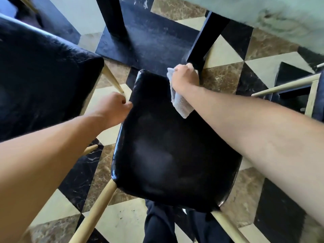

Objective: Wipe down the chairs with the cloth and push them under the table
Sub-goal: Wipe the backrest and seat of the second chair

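A black padded chair [168,151] with pale wooden legs stands right below me, seen from above. My left hand [114,107] grips its left edge with curled fingers. My right hand [185,78] holds a crumpled white cloth [180,104] at the chair's far right corner; the cloth hangs down over the black padding. A second black chair [42,79] stands close on the left. The pale marble table top [273,20] shows at the upper right, and its black legs [205,37] rise from a black base [145,41] just beyond the chair.
The floor [226,81] is tiled in black, brown and cream triangles. Another chair's pale wooden frame [287,86] juts in from the right. My dark trouser legs [157,225] show under the chair's near edge.
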`<state>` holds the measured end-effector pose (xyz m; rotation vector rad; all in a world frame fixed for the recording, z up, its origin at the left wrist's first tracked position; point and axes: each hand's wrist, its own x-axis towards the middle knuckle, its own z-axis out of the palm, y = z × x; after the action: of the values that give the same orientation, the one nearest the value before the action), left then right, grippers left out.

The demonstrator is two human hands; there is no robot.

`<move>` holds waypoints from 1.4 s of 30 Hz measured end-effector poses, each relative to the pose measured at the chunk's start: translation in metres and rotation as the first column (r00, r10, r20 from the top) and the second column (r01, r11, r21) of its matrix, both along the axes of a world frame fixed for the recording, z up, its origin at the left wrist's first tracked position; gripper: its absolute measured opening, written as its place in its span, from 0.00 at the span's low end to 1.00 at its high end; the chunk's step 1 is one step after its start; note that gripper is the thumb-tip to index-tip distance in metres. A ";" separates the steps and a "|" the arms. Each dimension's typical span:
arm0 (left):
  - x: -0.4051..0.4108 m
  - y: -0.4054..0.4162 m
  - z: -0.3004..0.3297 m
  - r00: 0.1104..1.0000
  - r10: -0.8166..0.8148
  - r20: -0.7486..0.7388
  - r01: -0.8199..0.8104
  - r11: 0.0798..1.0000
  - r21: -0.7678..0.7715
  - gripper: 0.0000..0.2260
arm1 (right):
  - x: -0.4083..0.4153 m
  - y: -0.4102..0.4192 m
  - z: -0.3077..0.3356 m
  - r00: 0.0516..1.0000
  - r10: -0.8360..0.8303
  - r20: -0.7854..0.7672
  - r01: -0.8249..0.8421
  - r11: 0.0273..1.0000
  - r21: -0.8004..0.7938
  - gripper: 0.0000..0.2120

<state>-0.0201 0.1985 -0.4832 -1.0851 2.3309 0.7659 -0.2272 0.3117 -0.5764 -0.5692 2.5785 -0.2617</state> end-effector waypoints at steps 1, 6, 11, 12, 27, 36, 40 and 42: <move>-0.007 0.006 0.001 1.000 -0.024 0.013 0.024 0.999 -0.024 0.18 | -0.008 0.018 0.000 0.998 -0.057 0.019 0.057 0.998 0.009 0.27; -0.051 0.051 0.017 0.988 -0.115 0.107 0.120 0.992 -0.039 0.15 | -0.033 0.114 0.002 0.960 -0.280 -0.015 0.279 0.959 -0.042 0.22; -0.089 0.090 0.012 0.996 -0.079 0.046 0.073 0.989 0.125 0.15 | -0.055 0.198 0.002 0.903 -0.415 -0.107 0.407 0.909 -0.088 0.20; -0.097 0.098 0.013 0.994 -0.099 0.039 0.093 0.985 0.143 0.15 | -0.058 0.212 0.004 0.889 -0.438 -0.135 0.426 0.898 -0.111 0.19; -0.088 0.190 -0.008 0.993 -0.104 0.058 0.085 0.961 0.263 0.15 | 0.132 0.345 0.003 0.903 -0.392 0.173 0.427 0.791 -0.439 0.25; -0.057 0.197 -0.007 0.993 -0.046 0.108 0.020 0.972 0.234 0.12 | 0.187 0.413 0.021 0.937 0.337 0.094 -0.277 0.878 -0.390 0.30; -0.054 0.193 -0.001 0.994 -0.060 0.090 0.041 0.979 0.197 0.13 | 0.168 0.395 0.010 0.655 0.740 -0.154 -0.738 0.581 -0.344 0.21; -0.051 0.191 -0.001 0.994 -0.068 0.086 0.051 0.981 0.187 0.14 | 0.167 0.370 0.008 0.480 0.848 -0.226 -0.861 0.405 -0.308 0.23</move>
<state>-0.0708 0.3896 -0.4845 -0.9451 2.1570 0.8712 -0.0598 0.6814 -0.5689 -1.9717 1.8771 -0.3819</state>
